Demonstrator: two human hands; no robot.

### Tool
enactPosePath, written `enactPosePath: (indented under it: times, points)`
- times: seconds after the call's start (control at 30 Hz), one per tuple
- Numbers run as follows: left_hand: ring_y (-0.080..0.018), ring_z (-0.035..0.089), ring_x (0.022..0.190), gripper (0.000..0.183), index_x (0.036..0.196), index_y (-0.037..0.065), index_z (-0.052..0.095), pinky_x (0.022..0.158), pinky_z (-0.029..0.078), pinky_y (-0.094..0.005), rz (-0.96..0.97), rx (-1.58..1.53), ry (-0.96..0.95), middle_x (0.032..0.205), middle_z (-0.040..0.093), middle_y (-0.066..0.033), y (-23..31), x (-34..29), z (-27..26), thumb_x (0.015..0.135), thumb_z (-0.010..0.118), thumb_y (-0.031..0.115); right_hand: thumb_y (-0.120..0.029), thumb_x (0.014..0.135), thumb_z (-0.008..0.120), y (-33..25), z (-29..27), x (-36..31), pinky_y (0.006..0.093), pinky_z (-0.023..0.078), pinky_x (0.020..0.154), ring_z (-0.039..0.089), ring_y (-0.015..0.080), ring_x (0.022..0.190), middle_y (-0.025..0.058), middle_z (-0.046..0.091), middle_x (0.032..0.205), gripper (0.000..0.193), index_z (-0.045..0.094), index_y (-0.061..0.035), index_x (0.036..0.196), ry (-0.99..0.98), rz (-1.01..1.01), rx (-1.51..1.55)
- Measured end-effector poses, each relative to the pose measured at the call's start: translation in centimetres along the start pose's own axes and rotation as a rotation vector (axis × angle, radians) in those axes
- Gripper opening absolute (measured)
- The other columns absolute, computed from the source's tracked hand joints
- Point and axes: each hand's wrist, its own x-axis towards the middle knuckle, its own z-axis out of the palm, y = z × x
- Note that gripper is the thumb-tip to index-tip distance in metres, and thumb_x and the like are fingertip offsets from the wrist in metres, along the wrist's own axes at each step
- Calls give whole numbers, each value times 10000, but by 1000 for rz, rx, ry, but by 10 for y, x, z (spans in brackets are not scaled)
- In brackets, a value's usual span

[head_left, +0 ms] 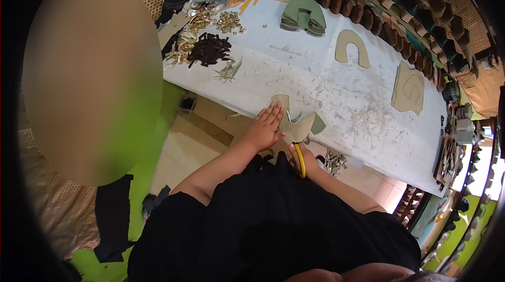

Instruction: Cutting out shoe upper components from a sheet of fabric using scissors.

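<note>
My right hand (pixel 309 162) grips yellow-handled scissors (pixel 301 160) at the table's near edge. Their blades are mostly hidden by a beige sheet piece (pixel 298 129) with a curved cut-out. My left hand (pixel 266 128) lies on the left side of this piece, fingers stretched out flat and thumb close to its lower edge. A green piece (pixel 319 124) shows from beneath the beige one on the right. Farther back lie a beige U-shaped piece (pixel 342 46) and a beige sheet with a curved outline (pixel 408 90).
The white-covered table (pixel 252 79) carries a stack of green U-shaped pieces (pixel 300 16), dark strips (pixel 210 50), gold-coloured bits (pixel 230 22) and scattered scraps. Rows of shoe lasts (pixel 363 16) line the far edge. A co-worker (pixel 94 82), blurred over, is at the left.
</note>
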Motion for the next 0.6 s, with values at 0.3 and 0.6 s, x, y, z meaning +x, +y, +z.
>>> enactPosePath:
  times: [0.3, 0.6]
  points:
    - [-327, 204, 1498, 782, 1543, 51, 261, 1197, 218, -457, -25, 43, -34, 1628, 199, -149, 0, 0, -1, 957, 479, 520, -577, 1013, 367, -22, -11, -6, 520, 484, 886, 591, 528, 1038, 361, 635, 1016, 654, 479, 39, 1204, -79, 114, -21]
    - [-320, 237, 1488, 787, 1541, 79, 286, 1185, 241, -468, 67, 15, -31, 1616, 242, -133, -1, -1, -17, 932, 526, 517, -475, 1031, 435, -14, 1, -9, 442, 492, 644, 639, 375, 682, 194, 611, 704, 481, 516, -1, 1027, 104, 10, -67]
